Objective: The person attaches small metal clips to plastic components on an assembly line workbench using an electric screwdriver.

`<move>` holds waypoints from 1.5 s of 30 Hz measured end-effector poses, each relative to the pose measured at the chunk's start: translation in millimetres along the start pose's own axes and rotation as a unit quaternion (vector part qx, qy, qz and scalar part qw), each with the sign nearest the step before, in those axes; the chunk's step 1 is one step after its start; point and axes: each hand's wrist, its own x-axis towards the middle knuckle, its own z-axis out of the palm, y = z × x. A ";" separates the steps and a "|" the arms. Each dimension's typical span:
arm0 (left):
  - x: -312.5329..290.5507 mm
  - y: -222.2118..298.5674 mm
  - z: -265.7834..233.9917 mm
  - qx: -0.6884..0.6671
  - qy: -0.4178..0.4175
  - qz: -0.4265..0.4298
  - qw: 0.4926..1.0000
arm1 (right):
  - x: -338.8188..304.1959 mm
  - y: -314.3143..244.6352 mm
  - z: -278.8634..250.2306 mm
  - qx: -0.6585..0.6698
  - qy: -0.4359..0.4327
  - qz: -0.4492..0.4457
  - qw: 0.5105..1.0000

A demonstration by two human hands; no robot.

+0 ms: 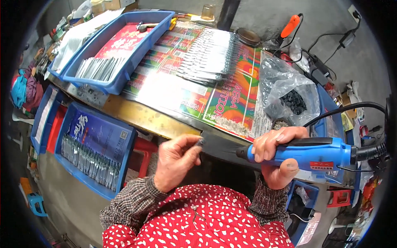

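Observation:
My right hand (271, 149) wraps round a blue electric screwdriver (320, 155) with a dark nose pointing left and a black cable at its back end. Opposite that nose, my left hand (173, 161) is closed in a pinch on a small dark piece (201, 141). Its exact kind is too small to tell. The two hands are apart, over the table's near edge. Beyond them, a row of thin, flat silvery pieces with dark ends (209, 56) lies on the printed cardboard (194, 101). To the right, a clear plastic bag (275, 89) holds small black parts (294, 102).
A blue tray (122, 84) with flat pieces and a red packet stands far left. Below it is another blue tray (128, 155) with silvery pieces, beside a red stool (145, 155). An orange-handled tool (290, 26), cables and a round dark dish (248, 36) lie at the back.

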 end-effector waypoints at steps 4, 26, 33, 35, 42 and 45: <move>30.2 9.0 -23.4 0.199 0.083 0.127 0.968 | 0.3 -1.3 -7.6 0.003 0.006 -0.005 1.000; 135.9 27.3 -23.7 0.572 0.109 0.377 0.721 | 1.5 -0.2 -28.8 0.014 0.039 0.007 0.999; 185.7 20.8 6.1 0.569 0.053 0.412 0.710 | 0.1 -1.1 -34.8 0.015 0.052 0.017 0.998; 193.7 22.0 14.4 0.588 0.043 0.403 0.701 | 1.1 -1.8 -35.5 0.013 0.054 0.016 0.998; 210.6 19.9 28.6 0.617 0.026 0.400 0.678 | 1.6 0.4 -41.2 0.014 0.058 0.021 0.998; 211.2 17.9 31.3 0.622 0.040 0.402 0.670 | 1.2 0.7 -42.5 0.021 0.059 0.019 0.998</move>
